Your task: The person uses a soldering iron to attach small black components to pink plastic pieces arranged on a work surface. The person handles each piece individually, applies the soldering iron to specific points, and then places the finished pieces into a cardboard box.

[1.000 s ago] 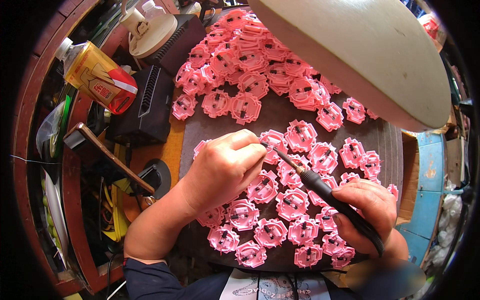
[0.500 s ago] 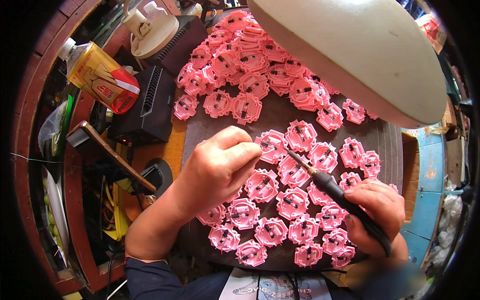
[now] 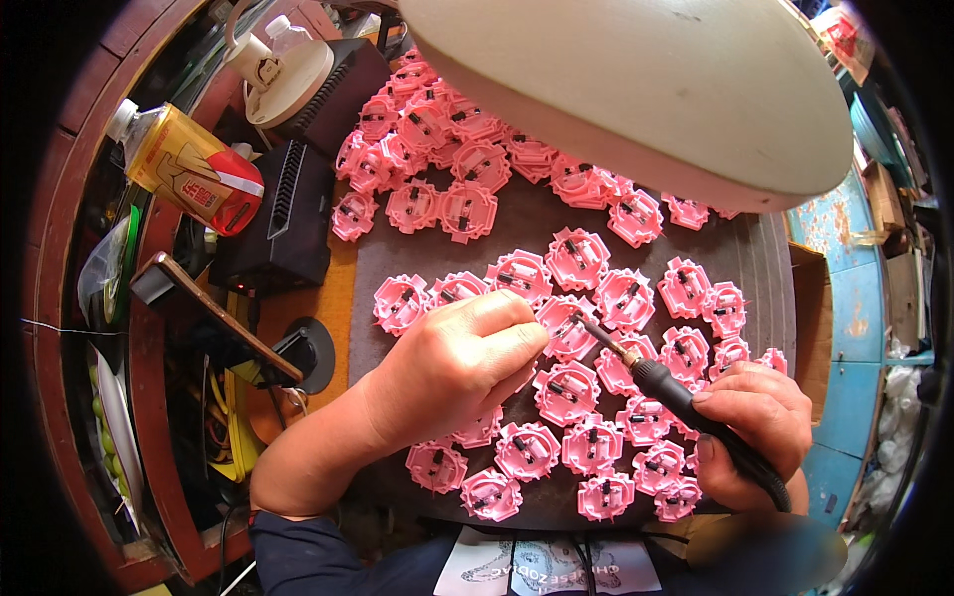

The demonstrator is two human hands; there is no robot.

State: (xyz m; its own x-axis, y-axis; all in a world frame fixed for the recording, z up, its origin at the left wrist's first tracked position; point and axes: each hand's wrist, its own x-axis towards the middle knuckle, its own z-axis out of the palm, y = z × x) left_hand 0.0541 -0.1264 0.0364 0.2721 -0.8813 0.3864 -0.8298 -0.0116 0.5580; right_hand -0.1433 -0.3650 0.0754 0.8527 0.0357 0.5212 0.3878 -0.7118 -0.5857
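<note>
Right hand grips black soldering iron like a pen; tip rests on pink round plastic part; left hand lies just beside that part, fingertips at its edge; many like pink parts spread flat over dark mat; further heap behind; cream lamp shade overhangs; black box and yellow-red bottle to the left.

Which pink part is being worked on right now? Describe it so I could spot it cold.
Start at the big cream lamp shade at the top, then drop to the dark mat covered in pink round parts. The one in question lies mid-mat, between the two hands. Only this one has the left hand's fingertips beside it and the soldering iron's tip on it.
</note>
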